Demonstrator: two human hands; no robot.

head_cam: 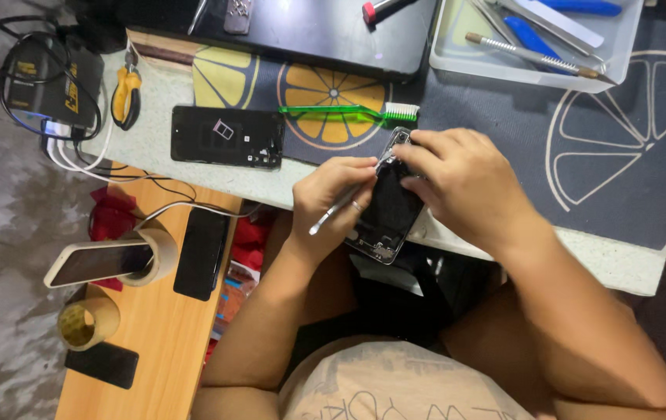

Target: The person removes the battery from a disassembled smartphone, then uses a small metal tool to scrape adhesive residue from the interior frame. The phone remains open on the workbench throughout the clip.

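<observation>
**2 hands on an opened phone at the bench edge**

We see the opened phone (388, 208) held at the near edge of the bench (193, 159), tilted, with its lower end hanging past that edge over the person's lap. We take this phone as our landmark for everything else.

The right hand (465, 183) lies over the phone's upper right part, its fingers curled down onto the top end; its grip is closed on the phone. The left hand (331, 194) sits just left of the phone, and its grip is closed on a thin metal tool (334, 210), held like a pen. The tool's upper end meets the phone's left side under the fingertips; we cannot tell exactly where it touches.

Just above the phone lies a green toothbrush (348, 113), its white bristles near the phone's top end. Left of the phone, well apart, a black back cover (228, 136) lies flat on the bench. Further up and left of the phone are pliers with yellow handles (126, 95) and a black charger box (53, 82) with cables. Above and to the right of the phone stands a clear tray (531, 68) holding blue-handled tools and a metal file.

Below and left of the phone, a lower wooden shelf (158, 342) carries 1 dark phone (201, 253), another phone resting on a tape roll (99, 263), and a 2nd tape roll (86, 320).
</observation>
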